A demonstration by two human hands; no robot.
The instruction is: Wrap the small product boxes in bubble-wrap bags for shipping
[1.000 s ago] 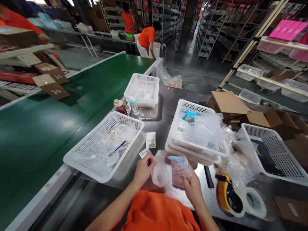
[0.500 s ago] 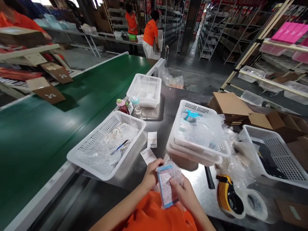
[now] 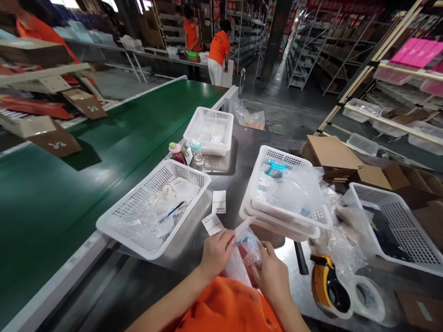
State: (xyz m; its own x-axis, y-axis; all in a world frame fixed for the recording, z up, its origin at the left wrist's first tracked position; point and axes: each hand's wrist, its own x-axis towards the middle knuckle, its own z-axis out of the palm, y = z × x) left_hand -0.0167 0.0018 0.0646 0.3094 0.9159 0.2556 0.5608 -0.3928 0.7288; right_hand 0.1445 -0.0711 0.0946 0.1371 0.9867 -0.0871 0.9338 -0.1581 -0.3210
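In front of my orange shirt I hold a small box in a bubble-wrap bag (image 3: 249, 249). Blue and pinkish parts of the box show through the clear plastic. My left hand (image 3: 216, 252) is closed on the bag's left side, near its loose upper edge. On the other side my right hand (image 3: 272, 273) is closed around the wrapped box, some of its fingers hidden. Just beyond my left hand lies a printed paper slip (image 3: 212, 223), and behind it a banded stack of slips (image 3: 219, 201).
A white basket of plastic bags (image 3: 148, 251) stands left, stacked baskets (image 3: 277, 212) right. A yellow tape dispenser (image 3: 321, 281), a tape roll (image 3: 375, 302) and flat cardboard (image 3: 332, 154) lie right. The green conveyor (image 3: 138, 124) carries cartons (image 3: 51, 140). Co-workers (image 3: 218, 48) stand at the back.
The wrapped box has turned and its printed face is now mostly covered. My left hand has shifted its hold on the bag. Cartons on the conveyor have moved left.
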